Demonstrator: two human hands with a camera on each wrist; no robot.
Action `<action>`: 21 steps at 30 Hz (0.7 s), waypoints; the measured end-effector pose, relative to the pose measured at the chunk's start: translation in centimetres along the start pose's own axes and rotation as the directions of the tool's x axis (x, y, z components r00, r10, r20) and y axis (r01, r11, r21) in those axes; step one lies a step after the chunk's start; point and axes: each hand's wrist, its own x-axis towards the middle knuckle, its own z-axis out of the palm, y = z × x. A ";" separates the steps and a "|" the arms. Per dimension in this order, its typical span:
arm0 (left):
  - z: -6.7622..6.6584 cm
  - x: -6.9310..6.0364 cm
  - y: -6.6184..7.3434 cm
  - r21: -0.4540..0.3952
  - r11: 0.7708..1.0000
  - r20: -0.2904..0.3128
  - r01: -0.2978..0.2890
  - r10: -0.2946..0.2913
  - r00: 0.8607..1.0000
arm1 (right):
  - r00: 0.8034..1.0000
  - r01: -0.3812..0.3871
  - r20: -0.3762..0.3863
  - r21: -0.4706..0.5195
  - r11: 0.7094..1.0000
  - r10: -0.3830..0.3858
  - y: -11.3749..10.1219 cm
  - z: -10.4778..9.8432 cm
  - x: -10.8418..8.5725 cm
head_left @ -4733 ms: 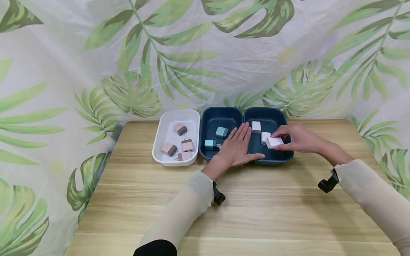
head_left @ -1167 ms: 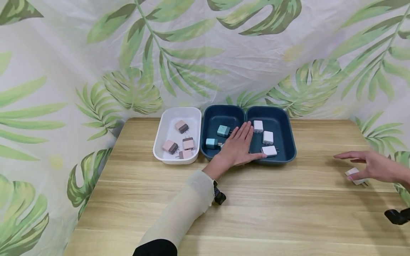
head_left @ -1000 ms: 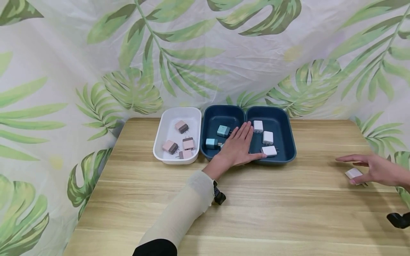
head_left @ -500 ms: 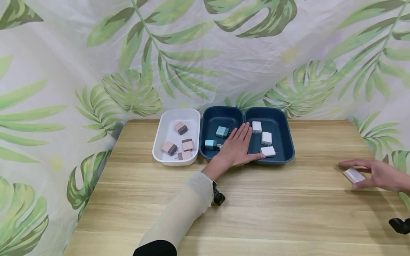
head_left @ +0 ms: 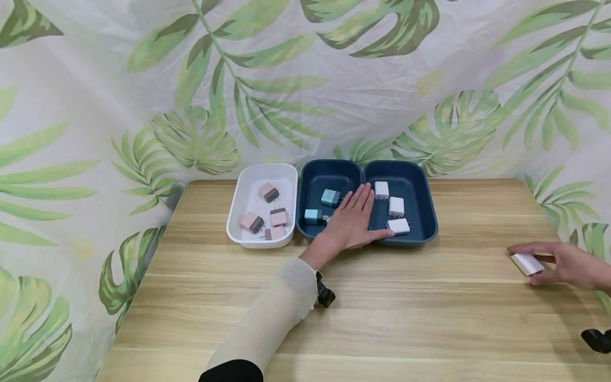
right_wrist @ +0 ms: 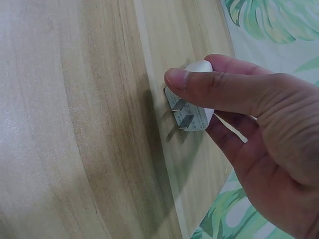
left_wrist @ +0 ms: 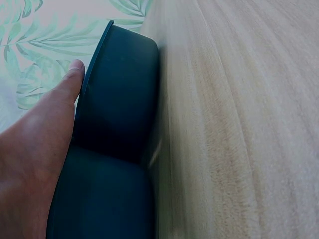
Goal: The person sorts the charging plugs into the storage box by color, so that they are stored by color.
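At the table's right side my right hand [head_left: 568, 265] pinches a white plug charger [head_left: 527, 263] between thumb and fingers. In the right wrist view two metal prongs [right_wrist: 186, 121] stick out of it, beside the thumb. My left hand [head_left: 348, 220] lies with straight fingers across the adjoining rims of two dark blue bins, its thumb along the right bin's front edge. Inside the right blue bin [head_left: 423, 212] are three white chargers [head_left: 396, 206]. The left blue bin [head_left: 329, 172] holds teal chargers [head_left: 330, 197], partly covered by the left hand.
A white bin [head_left: 242, 207] with several pink and grey chargers [head_left: 252, 222] stands left of the blue ones. All the bins stand at the back of the wooden table [head_left: 406, 318]. Behind hangs a leaf-patterned cloth [head_left: 286, 106].
The right hand released a white charger into the right blue bin and moved right to the table. There its thumb and fingers closed on another white charger. The left hand stayed in place.
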 end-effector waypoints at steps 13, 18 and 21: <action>-0.1 0.0 0.0 -0.011 1.000 0.003 -0.002 0.002 1.000 | 0.990 -0.110 -0.107 -0.183 0.977 0.091 -0.8 0.7 0.4; -0.1 -0.1 0.0 -0.011 1.000 -0.004 -0.008 0.008 1.000 | 0.981 -0.186 -0.107 -0.247 0.951 0.164 -1.1 0.9 0.9; -0.2 -0.1 0.0 -0.013 1.000 -0.002 -0.008 0.008 1.000 | 0.975 -0.214 -0.112 -0.246 0.945 0.192 -1.3 1.0 1.1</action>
